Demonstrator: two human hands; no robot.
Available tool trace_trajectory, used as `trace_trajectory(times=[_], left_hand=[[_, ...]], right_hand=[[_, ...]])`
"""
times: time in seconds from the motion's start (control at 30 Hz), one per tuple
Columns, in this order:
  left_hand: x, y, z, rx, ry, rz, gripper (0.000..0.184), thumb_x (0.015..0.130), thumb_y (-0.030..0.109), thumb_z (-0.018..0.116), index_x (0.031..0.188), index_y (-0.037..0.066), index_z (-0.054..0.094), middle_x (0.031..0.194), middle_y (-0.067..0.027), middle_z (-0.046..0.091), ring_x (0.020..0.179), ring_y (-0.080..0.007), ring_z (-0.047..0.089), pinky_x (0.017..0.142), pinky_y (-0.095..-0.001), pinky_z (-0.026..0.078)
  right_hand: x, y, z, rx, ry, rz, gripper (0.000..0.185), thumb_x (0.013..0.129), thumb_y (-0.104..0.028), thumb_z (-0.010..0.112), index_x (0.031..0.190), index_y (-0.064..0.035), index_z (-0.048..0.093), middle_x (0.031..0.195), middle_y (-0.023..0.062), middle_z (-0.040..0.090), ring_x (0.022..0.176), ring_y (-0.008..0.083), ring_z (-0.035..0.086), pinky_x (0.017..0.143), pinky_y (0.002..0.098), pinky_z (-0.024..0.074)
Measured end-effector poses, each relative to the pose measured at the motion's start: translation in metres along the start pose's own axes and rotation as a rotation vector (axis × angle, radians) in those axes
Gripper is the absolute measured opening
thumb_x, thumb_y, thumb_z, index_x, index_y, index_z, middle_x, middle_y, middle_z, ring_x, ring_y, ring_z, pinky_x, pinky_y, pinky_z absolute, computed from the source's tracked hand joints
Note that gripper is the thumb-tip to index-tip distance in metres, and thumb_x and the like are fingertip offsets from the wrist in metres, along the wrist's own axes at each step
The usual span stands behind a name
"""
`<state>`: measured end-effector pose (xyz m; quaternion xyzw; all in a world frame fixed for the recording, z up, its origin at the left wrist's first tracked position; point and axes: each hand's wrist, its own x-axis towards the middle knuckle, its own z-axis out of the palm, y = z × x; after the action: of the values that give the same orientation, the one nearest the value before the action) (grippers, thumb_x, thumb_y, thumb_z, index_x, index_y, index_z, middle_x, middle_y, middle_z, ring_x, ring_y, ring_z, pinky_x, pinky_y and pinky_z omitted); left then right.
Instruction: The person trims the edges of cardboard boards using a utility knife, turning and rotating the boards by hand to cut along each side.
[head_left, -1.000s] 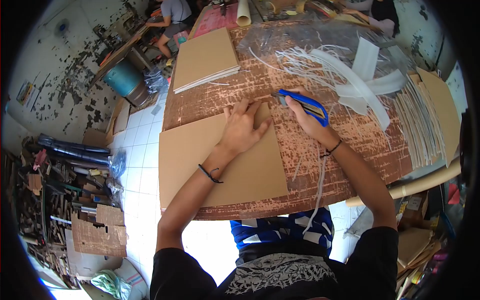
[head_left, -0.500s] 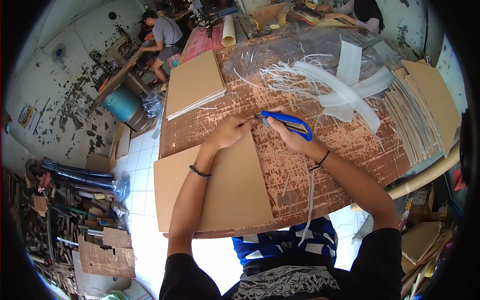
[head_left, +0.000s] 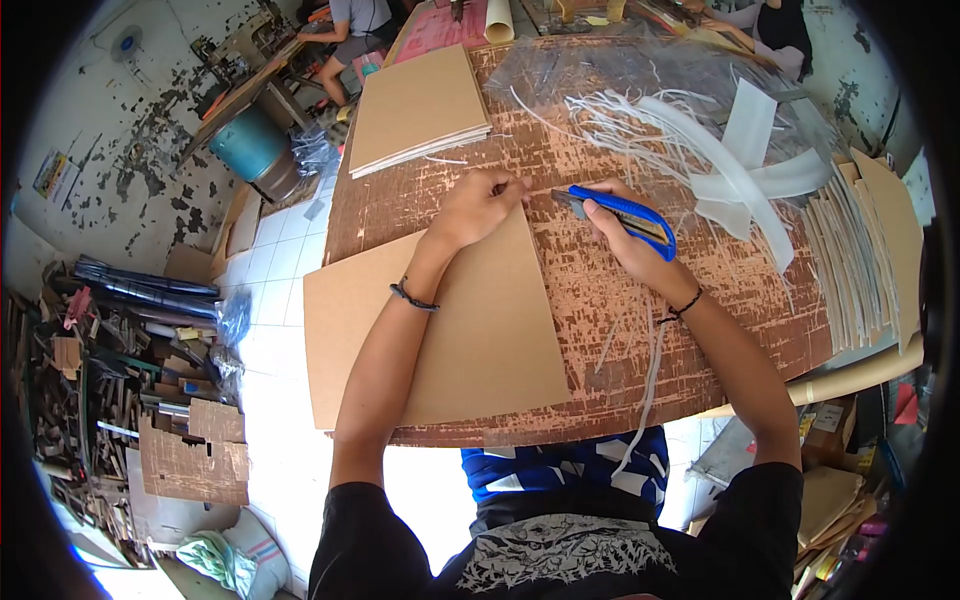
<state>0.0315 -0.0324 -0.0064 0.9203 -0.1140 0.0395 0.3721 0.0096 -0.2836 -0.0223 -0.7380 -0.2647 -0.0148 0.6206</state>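
My right hand (head_left: 632,232) is wrapped around a blue utility knife (head_left: 632,218), its blade pointing left toward my other hand, with a gap between them. My left hand (head_left: 480,208) is at the far right corner of a brown cardboard sheet (head_left: 470,340). Its fingers are pinched together, and I cannot make out what is between them. The sheet lies flat at the near left of the worn, scored wooden table (head_left: 590,300). A thin white strip (head_left: 650,390) hangs over the table's near edge below my right wrist.
Stacked cardboard sheets (head_left: 420,105) lie at the far left. White foam-like strips (head_left: 740,165) and clear plastic sheeting (head_left: 560,65) cover the far right. More cardboard pieces (head_left: 850,255) stand at the right edge. Two people work in the background.
The knife has drawn away to the right from my left fingertips, where its blade was before. My left hand stays pinched near the sheet's corner. The camera view has tilted down.
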Motion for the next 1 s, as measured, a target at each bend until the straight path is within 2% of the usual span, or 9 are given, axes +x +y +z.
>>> trace_trajectory(times=[0.13,0.23,0.43,0.53,0.63,0.73,0.83,0.93,1.0], left_hand=[[-0.006,0.009,0.0,0.101,-0.042,0.015,0.036,0.089,0.04,0.067,0.092,0.005,0.076,0.085,-0.0189,0.072,0.08,-0.033,0.068,0.076,-0.0404,0.052],[-0.011,0.019,-0.007,0.145,-0.127,-0.004,0.033,0.089,0.036,0.065,0.096,0.006,0.077,0.091,-0.0189,0.073,0.087,-0.0335,0.07,0.08,-0.0418,0.053],[-0.005,0.0,0.001,-0.009,-0.058,0.085,0.027,0.088,0.024,0.061,0.096,0.004,0.076,0.088,-0.0206,0.072,0.084,-0.0328,0.07,0.078,-0.041,0.052],[-0.006,0.0,0.003,-0.014,0.08,0.084,0.027,0.089,0.024,0.063,0.095,0.0,0.074,0.083,-0.022,0.071,0.082,-0.0318,0.069,0.077,-0.0391,0.052],[-0.003,-0.005,0.001,-0.063,0.076,0.024,0.032,0.091,0.032,0.067,0.096,0.001,0.073,0.082,-0.0197,0.071,0.082,-0.03,0.069,0.076,-0.0382,0.052],[-0.009,0.005,-0.007,-0.06,-0.155,-0.034,0.043,0.087,0.046,0.074,0.098,0.004,0.072,0.094,-0.0151,0.071,0.09,-0.0282,0.067,0.079,-0.0396,0.051],[-0.018,0.013,-0.009,-0.096,-0.301,0.264,0.041,0.082,0.043,0.08,0.098,0.007,0.072,0.112,-0.013,0.066,0.107,-0.0263,0.063,0.095,-0.0407,0.047],[-0.022,0.014,-0.013,0.158,-0.368,0.273,0.043,0.077,0.045,0.083,0.1,0.01,0.072,0.116,-0.01,0.06,0.111,-0.0277,0.058,0.099,-0.041,0.043],[-0.023,0.019,-0.013,0.164,-0.376,0.235,0.041,0.076,0.045,0.084,0.098,0.012,0.074,0.112,-0.0089,0.058,0.108,-0.0294,0.059,0.097,-0.0409,0.044]], right_hand=[[0.0,0.001,0.0,-0.057,0.003,-0.032,0.025,0.101,-0.025,0.062,0.112,-0.0024,0.063,0.075,0.0,0.063,0.065,0.0049,0.055,0.058,0.0253,0.0451],[-0.001,-0.008,0.002,-0.076,0.007,-0.04,0.024,0.101,-0.024,0.062,0.111,-0.0024,0.065,0.075,0.0001,0.063,0.065,0.0048,0.055,0.059,0.0249,0.045],[-0.001,-0.003,0.001,-0.107,-0.027,-0.019,0.023,0.1,-0.024,0.063,0.11,-0.0036,0.066,0.075,0.0011,0.064,0.064,0.006,0.056,0.059,0.0252,0.0454],[0.0,-0.002,0.001,-0.122,-0.043,-0.032,0.022,0.1,-0.024,0.064,0.11,-0.0043,0.066,0.074,0.0014,0.063,0.064,0.0067,0.057,0.06,0.0259,0.0457],[-0.001,-0.002,0.002,-0.096,-0.044,-0.046,0.022,0.1,-0.024,0.064,0.111,-0.0045,0.066,0.074,0.002,0.063,0.064,0.0076,0.057,0.06,0.0264,0.046],[0.0,0.0,0.001,-0.091,-0.05,-0.06,0.023,0.099,-0.023,0.064,0.111,-0.0041,0.066,0.074,0.003,0.064,0.065,0.0088,0.058,0.061,0.027,0.0465],[0.0,0.0,0.001,-0.11,-0.051,-0.072,0.023,0.099,-0.024,0.065,0.112,-0.0039,0.066,0.075,0.0046,0.064,0.066,0.0103,0.059,0.062,0.0279,0.0471],[0.001,0.001,0.0,-0.11,-0.055,-0.058,0.025,0.099,-0.025,0.066,0.112,-0.0038,0.066,0.076,0.0063,0.065,0.067,0.0119,0.06,0.063,0.0289,0.0474],[0.001,0.003,-0.001,-0.166,-0.05,-0.078,0.026,0.098,-0.026,0.066,0.111,-0.0038,0.067,0.077,0.0072,0.065,0.068,0.0127,0.06,0.063,0.0294,0.0475]])
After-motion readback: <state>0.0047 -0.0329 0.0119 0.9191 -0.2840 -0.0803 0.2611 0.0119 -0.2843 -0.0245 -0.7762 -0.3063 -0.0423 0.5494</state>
